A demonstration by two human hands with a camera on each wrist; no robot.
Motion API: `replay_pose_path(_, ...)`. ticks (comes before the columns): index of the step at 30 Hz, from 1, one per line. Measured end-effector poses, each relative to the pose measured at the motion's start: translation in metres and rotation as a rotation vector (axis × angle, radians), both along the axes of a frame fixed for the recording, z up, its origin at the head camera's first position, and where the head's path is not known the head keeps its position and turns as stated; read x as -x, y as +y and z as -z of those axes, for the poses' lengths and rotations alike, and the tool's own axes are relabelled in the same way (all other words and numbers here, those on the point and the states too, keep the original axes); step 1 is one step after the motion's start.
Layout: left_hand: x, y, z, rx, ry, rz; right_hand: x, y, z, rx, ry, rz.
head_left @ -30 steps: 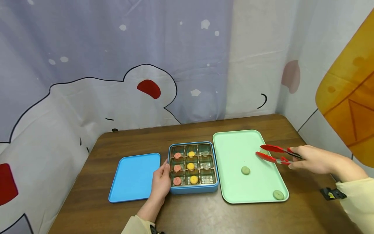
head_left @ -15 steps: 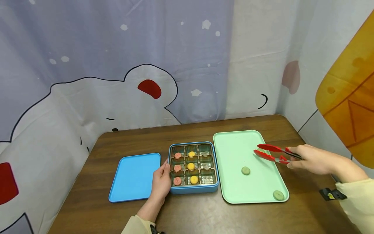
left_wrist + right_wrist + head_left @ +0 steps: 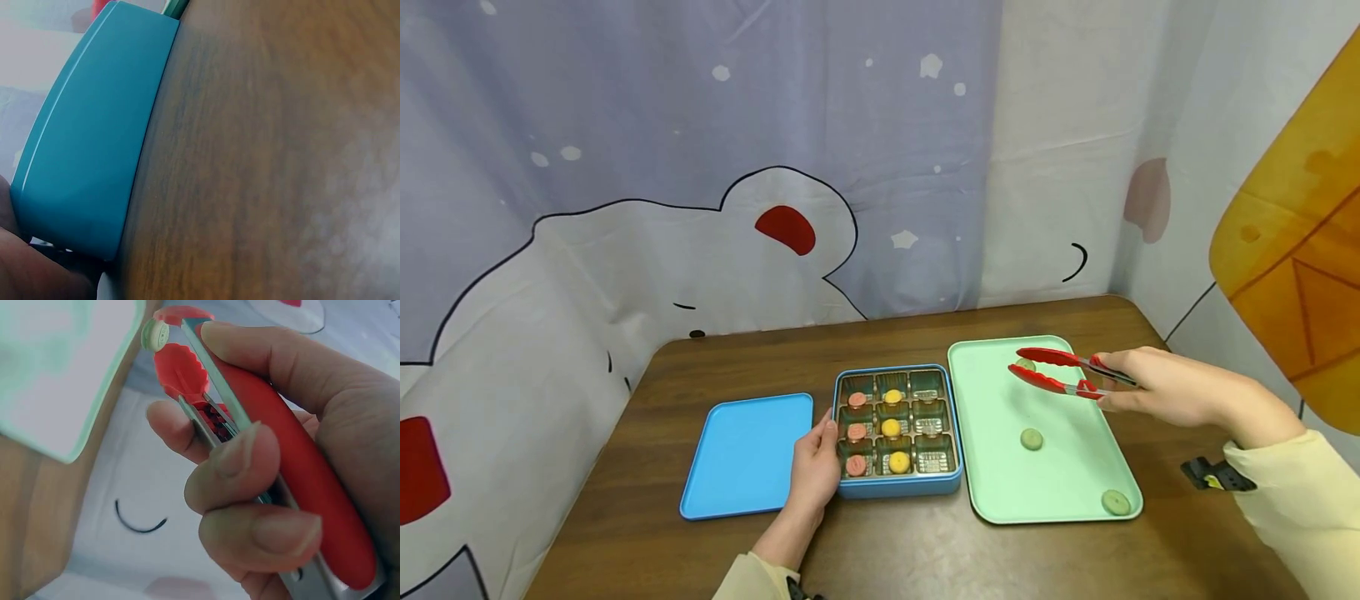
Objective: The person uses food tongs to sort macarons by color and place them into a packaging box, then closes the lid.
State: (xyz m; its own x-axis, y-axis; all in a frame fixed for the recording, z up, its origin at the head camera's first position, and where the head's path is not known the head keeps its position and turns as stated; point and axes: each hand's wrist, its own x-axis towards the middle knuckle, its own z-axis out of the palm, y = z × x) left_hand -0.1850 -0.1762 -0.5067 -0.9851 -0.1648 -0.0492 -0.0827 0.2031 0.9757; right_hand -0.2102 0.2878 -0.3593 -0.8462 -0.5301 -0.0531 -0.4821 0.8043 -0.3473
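My right hand [image 3: 1172, 386] grips a pair of red-tipped kitchen tongs [image 3: 269, 425] by the handles. Between the tong tips sits a small round green cookie-like disc [image 3: 155, 335], held above the far part of the light green tray [image 3: 1000, 483]. Two more green discs lie on that tray, one near the middle [image 3: 1032, 439] and another in the near right corner [image 3: 1116, 502]. At the left side of a blue box [image 3: 898, 487], my left hand [image 3: 815, 467] holds its wall, thumb by the rim. Inside, a clear divided insert carries pink discs [image 3: 856, 466] on the left and yellow ones [image 3: 898, 462] in the middle column.
A flat blue lid [image 3: 748, 454] lies left of the box on the brown wooden table [image 3: 895, 550]. The green tray stands close to the box's right side. Printed curtains [image 3: 917, 167] hang behind the table and at both sides.
My right hand has moved left and away from me, bringing the tongs and the green disc from the tray's right edge over its far part. My left hand stays at the box.
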Motion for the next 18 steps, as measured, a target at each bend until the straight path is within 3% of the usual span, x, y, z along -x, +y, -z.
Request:
replay_pose_path(6,0.0,-0.001,0.001,0.001,-0.003,-0.01,0.008,-0.028,-0.008,-0.01,0.012,-0.04)
replay_pose_path(18,0.0,-0.002,0.001,-0.003,-0.004,-0.014,0.024,-0.076,-0.011,0.024,-0.051,-0.135)
